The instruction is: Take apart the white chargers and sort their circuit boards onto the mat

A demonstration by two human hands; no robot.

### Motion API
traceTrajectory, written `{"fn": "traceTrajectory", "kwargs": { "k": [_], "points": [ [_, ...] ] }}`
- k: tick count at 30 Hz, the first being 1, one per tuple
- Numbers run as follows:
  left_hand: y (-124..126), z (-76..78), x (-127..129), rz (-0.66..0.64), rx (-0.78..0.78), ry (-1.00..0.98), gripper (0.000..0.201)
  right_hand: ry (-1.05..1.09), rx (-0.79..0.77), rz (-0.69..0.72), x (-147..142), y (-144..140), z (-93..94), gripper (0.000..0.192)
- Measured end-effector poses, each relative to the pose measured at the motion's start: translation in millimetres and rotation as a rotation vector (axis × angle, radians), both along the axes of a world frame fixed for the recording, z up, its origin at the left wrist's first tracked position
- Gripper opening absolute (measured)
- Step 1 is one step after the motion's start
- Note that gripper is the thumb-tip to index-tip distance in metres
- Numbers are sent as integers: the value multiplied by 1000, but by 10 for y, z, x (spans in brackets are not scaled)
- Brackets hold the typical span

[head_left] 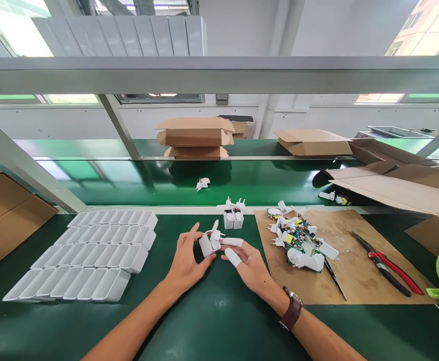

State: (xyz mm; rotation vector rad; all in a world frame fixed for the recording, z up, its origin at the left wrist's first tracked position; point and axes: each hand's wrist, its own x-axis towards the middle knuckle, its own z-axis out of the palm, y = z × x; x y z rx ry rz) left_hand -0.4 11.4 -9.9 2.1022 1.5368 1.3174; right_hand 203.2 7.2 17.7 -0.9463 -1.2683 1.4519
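where the two hands meet over the green mat (219, 321), one white charger housing (208, 244) sits between them: left hand (184, 260) fingers curled round its side, right hand (248, 260) pinching it with two fingertips wearing white finger cots (234, 256). just beyond: two more housings (233, 218) standing upright side by side; left: four rows of white shells (91, 255), touching. right, on one brown board (339, 260): one heap of circuit boards and plug parts (298, 239), one pair of red-handled cutters (387, 263).

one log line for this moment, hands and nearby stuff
left hand: holds white charger shell | right hand: touches shell | nearby: white trays, red cutters
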Motion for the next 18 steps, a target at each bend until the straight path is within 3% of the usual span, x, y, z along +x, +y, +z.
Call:
{"fn": "traceTrajectory", "kwargs": {
  "k": [4,8,13,18],
  "points": [
    [245,-55,-39,40,-133,-171,67,-208,155,-19,34,-26,-7,28],
    [558,8,47,32,-338,-271,80,-415,363,5,79,-21,-73,26],
    [840,65,216,-16,-393,-203,77,-559,614,27,95,-34,-161,27],
    [1206,135,89,-26,-364,-41,70,-688,813,23,60,-76,-245,30]
  ]
}}
